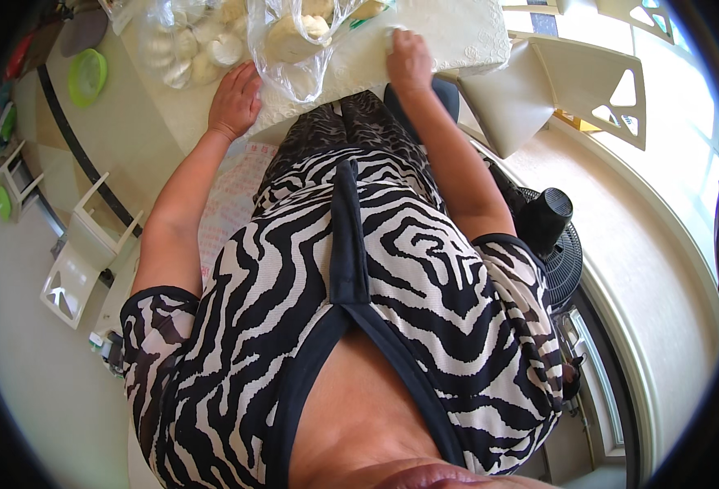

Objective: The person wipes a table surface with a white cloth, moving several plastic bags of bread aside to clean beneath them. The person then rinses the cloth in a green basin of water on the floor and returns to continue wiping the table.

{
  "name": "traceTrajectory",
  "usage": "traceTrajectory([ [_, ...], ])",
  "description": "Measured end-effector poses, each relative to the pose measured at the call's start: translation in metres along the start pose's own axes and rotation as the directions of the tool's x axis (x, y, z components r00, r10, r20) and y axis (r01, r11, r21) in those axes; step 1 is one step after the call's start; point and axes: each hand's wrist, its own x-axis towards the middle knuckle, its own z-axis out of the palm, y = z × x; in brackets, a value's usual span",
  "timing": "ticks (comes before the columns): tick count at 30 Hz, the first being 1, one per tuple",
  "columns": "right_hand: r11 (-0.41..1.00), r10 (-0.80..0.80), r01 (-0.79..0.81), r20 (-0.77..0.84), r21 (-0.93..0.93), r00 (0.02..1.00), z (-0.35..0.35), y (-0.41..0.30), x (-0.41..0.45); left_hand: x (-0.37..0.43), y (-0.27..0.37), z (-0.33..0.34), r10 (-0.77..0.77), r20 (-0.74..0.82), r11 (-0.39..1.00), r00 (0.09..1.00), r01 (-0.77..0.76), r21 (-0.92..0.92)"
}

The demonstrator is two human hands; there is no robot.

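My left hand (237, 101) rests palm down at the near edge of the table (463, 36), on its cream embossed cloth. Its fingertips lie beside a clear plastic bag of pale buns (179, 55). To the right of that hand, a second clear plastic bag (310, 85) with loose handles holds more pale, round dough-like pieces (292, 40). Farther right, my right hand (411, 58) presses on the tablecloth with curled fingers. A small white thing (390, 38) shows at its fingertips, mostly hidden, so its kind is unclear.
A cream chair (512, 98) stands at the table's right, by the window. Close to my right elbow is a black fan (555, 244). On the left are a green basin (87, 76) on the floor and another pale chair (78, 269).
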Motion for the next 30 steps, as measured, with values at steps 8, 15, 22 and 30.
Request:
traceTrajectory([
  [8,0.979,0.154,-0.152,-0.002,0.132,0.988,-0.017,0.051,0.021,-0.005,0.002,-0.003,0.007,-0.008,1.0,1.0,-0.007,0.004],
  [15,0.935,-0.144,0.163,-0.084,0.314,0.986,0.016,-0.041,-0.007,0.002,0.002,-0.004,0.015,0.02,1.0,1.0,-0.014,-0.018],
  [22,0.99,0.045,-0.031,-0.097,0.139,0.994,0.0,0.043,0.012,-0.004,0.003,-0.001,-0.004,-0.003,1.0,1.0,0.004,0.004],
  [30,0.984,0.089,-0.083,-0.033,0.157,0.996,0.003,0.02,-0.01,0.0,0.005,-0.005,-0.001,-0.021,1.0,1.0,0.001,-0.025],
])
